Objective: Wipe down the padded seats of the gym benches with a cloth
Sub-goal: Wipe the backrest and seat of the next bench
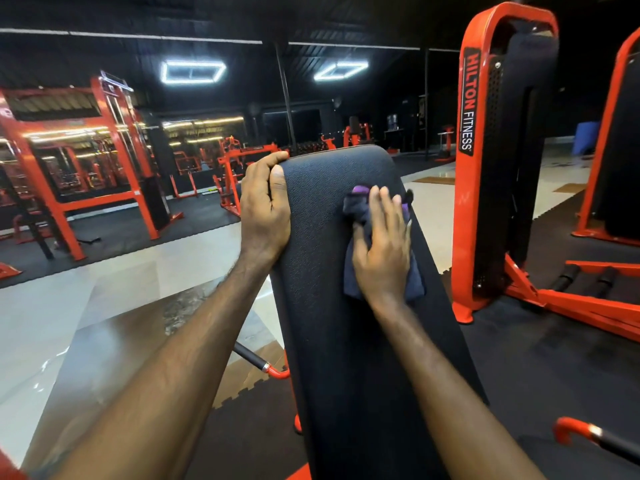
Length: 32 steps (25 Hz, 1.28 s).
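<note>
Cloth [381,271], dark navy w/ purple patch, bunched flat under right hand [382,251], fingers spread and pressing it to the black textured pad [332,323], prob. to keep full contact for the wipe. Left hand [265,206] beside it clasps pad's upper left edge, thumb on top, likely steadying the surface. Pad angled, matte, no visible marks.

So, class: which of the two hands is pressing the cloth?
The right hand presses the cloth on the bench pad; the left hand grips the pad's edge.
</note>
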Available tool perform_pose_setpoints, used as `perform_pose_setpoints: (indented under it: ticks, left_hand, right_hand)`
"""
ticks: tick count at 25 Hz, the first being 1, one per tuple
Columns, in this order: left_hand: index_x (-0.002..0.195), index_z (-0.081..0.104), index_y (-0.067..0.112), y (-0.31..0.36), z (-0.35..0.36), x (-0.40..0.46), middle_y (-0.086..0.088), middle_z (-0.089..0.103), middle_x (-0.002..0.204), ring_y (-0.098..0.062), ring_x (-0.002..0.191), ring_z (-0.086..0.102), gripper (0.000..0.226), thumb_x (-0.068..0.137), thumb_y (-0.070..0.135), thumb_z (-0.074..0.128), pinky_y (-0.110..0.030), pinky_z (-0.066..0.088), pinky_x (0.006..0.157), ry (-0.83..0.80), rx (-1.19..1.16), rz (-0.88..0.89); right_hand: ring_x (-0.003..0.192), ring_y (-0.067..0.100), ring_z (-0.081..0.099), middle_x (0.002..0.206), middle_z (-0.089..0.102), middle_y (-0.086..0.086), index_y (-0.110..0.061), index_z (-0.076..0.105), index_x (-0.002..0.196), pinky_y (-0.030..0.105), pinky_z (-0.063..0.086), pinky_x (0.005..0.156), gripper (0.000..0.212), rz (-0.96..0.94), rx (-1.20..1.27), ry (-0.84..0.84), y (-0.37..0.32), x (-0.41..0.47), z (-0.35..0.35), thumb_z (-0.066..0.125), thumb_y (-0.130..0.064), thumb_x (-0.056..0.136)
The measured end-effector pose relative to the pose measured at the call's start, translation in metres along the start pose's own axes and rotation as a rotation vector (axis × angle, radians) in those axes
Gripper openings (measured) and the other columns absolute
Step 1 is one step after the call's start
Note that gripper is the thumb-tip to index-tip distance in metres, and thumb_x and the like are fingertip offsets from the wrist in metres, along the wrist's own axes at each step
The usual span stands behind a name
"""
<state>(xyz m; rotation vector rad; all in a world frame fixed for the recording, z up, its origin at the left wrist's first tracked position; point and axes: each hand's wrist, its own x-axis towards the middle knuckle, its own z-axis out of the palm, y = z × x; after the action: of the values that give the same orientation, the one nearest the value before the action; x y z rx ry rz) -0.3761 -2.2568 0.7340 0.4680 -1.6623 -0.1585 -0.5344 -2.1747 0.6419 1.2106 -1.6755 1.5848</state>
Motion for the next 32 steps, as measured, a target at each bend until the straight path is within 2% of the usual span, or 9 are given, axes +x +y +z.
perform_pose_setpoints:
  ticks: [2, 7, 13, 18, 20, 24, 26, 29, 32]
  left_hand:
    - [0.137, 0.065, 0.017, 0.001, 0.0, 0.001, 0.004, 0.064, 0.135, -0.014, 0.13, 0.057, 0.034, 0.116, 0.026, 0.039, -0.038, 0.043, 0.116, -0.008, -0.007, 0.0]
    - [0.139, 0.064, 0.016, 0.0, 0.0, -0.001, 0.004, 0.063, 0.134, -0.015, 0.129, 0.056, 0.035, 0.116, 0.026, 0.039, -0.038, 0.043, 0.115, -0.002, 0.015, 0.009]
    - [0.138, 0.063, 0.015, 0.004, 0.0, -0.001, 0.006, 0.061, 0.133, -0.011, 0.128, 0.055, 0.035, 0.116, 0.025, 0.039, -0.037, 0.043, 0.115, -0.004, 0.04, 0.017]
    - [0.138, 0.064, 0.013, 0.003, 0.002, 0.0, -0.001, 0.063, 0.134, -0.015, 0.129, 0.056, 0.035, 0.116, 0.023, 0.039, -0.037, 0.042, 0.116, 0.012, 0.057, 0.046]
    - [0.14, 0.063, 0.014, 0.004, 0.003, -0.003, -0.002, 0.061, 0.135, -0.017, 0.13, 0.055, 0.036, 0.116, 0.024, 0.038, -0.039, 0.042, 0.116, 0.015, 0.07, 0.042]
    - [0.145, 0.058, 0.014, 0.005, 0.0, 0.0, -0.005, 0.057, 0.139, -0.02, 0.134, 0.053, 0.037, 0.116, 0.025, 0.037, -0.044, 0.04, 0.119, -0.032, 0.134, 0.053]
    - [0.15, 0.054, 0.014, 0.005, -0.001, -0.001, -0.005, 0.054, 0.145, -0.019, 0.138, 0.049, 0.039, 0.116, 0.025, 0.037, -0.045, 0.037, 0.122, -0.071, 0.154, 0.057]
    - [0.152, 0.054, 0.011, 0.009, 0.001, -0.004, -0.007, 0.054, 0.148, -0.016, 0.14, 0.047, 0.041, 0.115, 0.022, 0.039, -0.038, 0.035, 0.124, -0.012, 0.141, 0.043]
    - [0.153, 0.052, 0.01, 0.012, 0.001, -0.014, -0.009, 0.052, 0.153, -0.016, 0.144, 0.045, 0.043, 0.111, 0.017, 0.045, -0.031, 0.031, 0.125, -0.005, 0.103, 0.057]
  right_hand:
    - [0.162, 0.027, 0.024, 0.172, 0.033, 0.003, -0.018, 0.036, 0.165, 0.061, 0.028, 0.125, 0.066, 0.042, 0.005, 0.009, 0.011, 0.008, 0.003, 0.049, -0.036, 0.104]
    - [0.163, 0.023, 0.023, 0.173, 0.031, 0.003, -0.015, 0.035, 0.165, 0.06, 0.026, 0.127, 0.064, 0.041, 0.018, 0.006, 0.024, -0.087, -0.013, 0.052, -0.03, 0.105]
    - [0.158, 0.031, 0.033, 0.169, 0.04, 0.007, -0.016, 0.038, 0.164, 0.058, 0.031, 0.124, 0.064, 0.221, 0.024, 0.061, 0.047, 0.042, 0.004, 0.048, -0.04, 0.105]
    - [0.161, 0.026, 0.028, 0.171, 0.036, 0.004, -0.015, 0.038, 0.164, 0.051, 0.024, 0.13, 0.062, 0.175, 0.005, 0.064, 0.042, -0.074, -0.01, 0.047, -0.039, 0.107]
    - [0.16, 0.029, 0.03, 0.17, 0.038, 0.006, -0.017, 0.038, 0.164, 0.052, 0.026, 0.129, 0.064, 0.174, -0.03, 0.046, 0.049, -0.054, -0.007, 0.045, -0.04, 0.105]
    - [0.149, 0.03, 0.044, 0.164, 0.046, 0.004, -0.022, 0.041, 0.162, 0.053, 0.037, 0.119, 0.066, 0.448, 0.011, 0.054, 0.059, 0.036, -0.003, 0.037, -0.052, 0.103]
    - [0.151, 0.027, 0.042, 0.165, 0.045, 0.002, -0.021, 0.041, 0.162, 0.054, 0.036, 0.12, 0.065, 0.398, -0.012, 0.1, 0.057, 0.008, -0.005, 0.039, -0.053, 0.106]
    - [0.161, 0.023, 0.027, 0.172, 0.033, -0.001, -0.025, 0.032, 0.167, 0.054, 0.03, 0.126, 0.065, 0.272, -0.101, 0.088, 0.045, -0.074, -0.008, 0.042, -0.05, 0.108]
    - [0.161, 0.025, 0.024, 0.173, 0.029, -0.002, -0.033, 0.027, 0.167, 0.056, 0.026, 0.127, 0.066, 0.283, -0.14, 0.02, 0.054, -0.06, -0.005, 0.039, -0.05, 0.105]
